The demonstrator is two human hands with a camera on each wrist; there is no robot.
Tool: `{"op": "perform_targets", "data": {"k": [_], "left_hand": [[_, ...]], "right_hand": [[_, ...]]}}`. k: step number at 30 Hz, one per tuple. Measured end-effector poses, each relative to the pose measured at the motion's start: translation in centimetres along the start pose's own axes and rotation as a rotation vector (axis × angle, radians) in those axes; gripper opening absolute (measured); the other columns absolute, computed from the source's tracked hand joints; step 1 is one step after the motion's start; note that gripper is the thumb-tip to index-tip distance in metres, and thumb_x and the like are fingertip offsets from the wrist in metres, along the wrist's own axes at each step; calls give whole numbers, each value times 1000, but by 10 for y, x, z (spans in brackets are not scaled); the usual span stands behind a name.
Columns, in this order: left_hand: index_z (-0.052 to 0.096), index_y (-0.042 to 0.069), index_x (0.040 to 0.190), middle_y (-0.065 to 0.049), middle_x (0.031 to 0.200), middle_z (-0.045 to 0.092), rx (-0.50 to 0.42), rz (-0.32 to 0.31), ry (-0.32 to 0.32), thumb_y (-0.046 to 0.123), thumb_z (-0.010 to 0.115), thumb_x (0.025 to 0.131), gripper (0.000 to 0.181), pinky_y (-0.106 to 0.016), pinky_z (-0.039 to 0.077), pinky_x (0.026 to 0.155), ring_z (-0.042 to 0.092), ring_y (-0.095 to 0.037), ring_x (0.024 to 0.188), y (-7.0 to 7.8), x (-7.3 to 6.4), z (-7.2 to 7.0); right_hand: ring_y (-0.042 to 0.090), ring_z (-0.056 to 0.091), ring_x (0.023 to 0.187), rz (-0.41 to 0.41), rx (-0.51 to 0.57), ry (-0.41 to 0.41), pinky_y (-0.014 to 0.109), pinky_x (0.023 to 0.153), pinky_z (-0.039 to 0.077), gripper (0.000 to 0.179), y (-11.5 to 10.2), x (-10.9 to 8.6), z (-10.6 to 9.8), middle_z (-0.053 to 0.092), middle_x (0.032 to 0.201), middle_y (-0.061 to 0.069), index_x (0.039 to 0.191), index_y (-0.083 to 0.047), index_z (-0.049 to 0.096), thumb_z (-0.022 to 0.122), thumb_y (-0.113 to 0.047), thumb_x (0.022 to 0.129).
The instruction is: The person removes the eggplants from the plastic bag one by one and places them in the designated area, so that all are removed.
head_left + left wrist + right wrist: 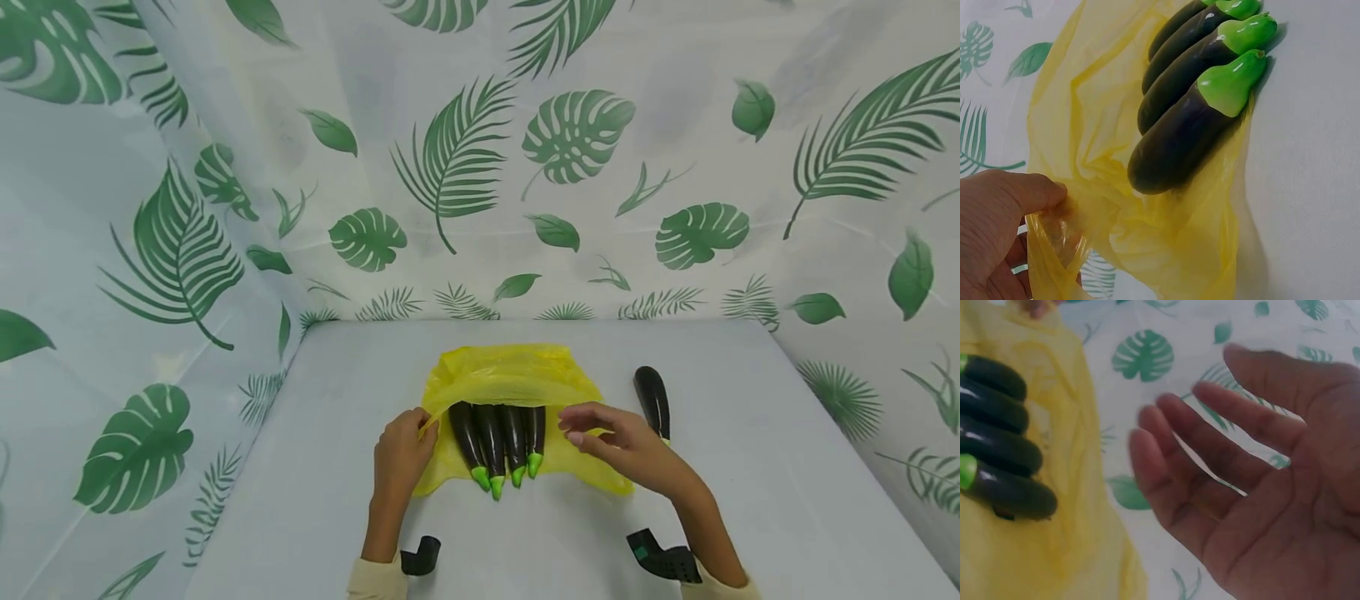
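Note:
A yellow plastic bag (510, 367) lies on the table, its upper layer raised at the mouth. Several dark eggplants (491, 437) with green caps lie side by side in its mouth, their capped ends toward me. My left hand (405, 454) pinches the bag's left edge between thumb and fingers; the left wrist view shows the thin film (1057, 240) in that grip. At the bag's right edge, my right hand (626, 442) is held with loosely bent fingers. In the right wrist view its fingers (1154, 462) are spread beside the bag and hold nothing.
One more eggplant (652, 396) lies on the white table (337, 375) to the right of the bag, partly behind my right hand. Leaf-printed sheeting (465, 275) hangs behind the table and along both sides.

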State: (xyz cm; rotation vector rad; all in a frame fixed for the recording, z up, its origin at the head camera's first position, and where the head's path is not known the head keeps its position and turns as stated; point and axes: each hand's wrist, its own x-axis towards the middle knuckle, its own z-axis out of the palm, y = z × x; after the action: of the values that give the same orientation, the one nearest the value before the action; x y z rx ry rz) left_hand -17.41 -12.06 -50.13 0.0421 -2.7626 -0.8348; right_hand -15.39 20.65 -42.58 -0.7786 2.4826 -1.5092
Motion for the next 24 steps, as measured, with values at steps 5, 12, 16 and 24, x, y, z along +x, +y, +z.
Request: {"op": "perform_targets", "data": {"k": [5, 12, 16, 24], "left_hand": [[68, 12, 89, 2, 76, 63, -7, 3, 1, 25, 69, 91, 13, -24, 40, 51, 48, -9, 59, 1, 1, -1], [68, 11, 88, 2, 77, 64, 5, 14, 19, 23, 72, 89, 12, -24, 41, 52, 50, -8, 61, 1, -3, 2], [68, 11, 86, 1, 77, 64, 5, 32, 47, 21, 73, 87, 11, -25, 42, 52, 52, -9, 61, 2, -3, 4], [68, 11, 86, 1, 76, 64, 13, 34, 56, 21, 74, 87, 12, -25, 43, 53, 52, -9, 61, 2, -2, 2]], "right_hand": [[18, 62, 108, 60, 10, -149, 27, 86, 53, 33, 5, 3, 21, 65, 121, 9, 129, -9, 58, 57, -24, 99], [35, 62, 110, 382, 178, 49, 37, 83, 57, 50, 22, 5, 61, 59, 125, 23, 134, 6, 50, 61, -26, 97], [34, 62, 110, 500, 222, 198, 40, 84, 57, 56, 29, 8, 74, 59, 123, 22, 136, 8, 47, 64, -26, 95], [41, 59, 115, 534, 195, 275, 41, 86, 56, 59, 39, 12, 82, 54, 129, 29, 138, 10, 42, 63, -26, 96]]}}
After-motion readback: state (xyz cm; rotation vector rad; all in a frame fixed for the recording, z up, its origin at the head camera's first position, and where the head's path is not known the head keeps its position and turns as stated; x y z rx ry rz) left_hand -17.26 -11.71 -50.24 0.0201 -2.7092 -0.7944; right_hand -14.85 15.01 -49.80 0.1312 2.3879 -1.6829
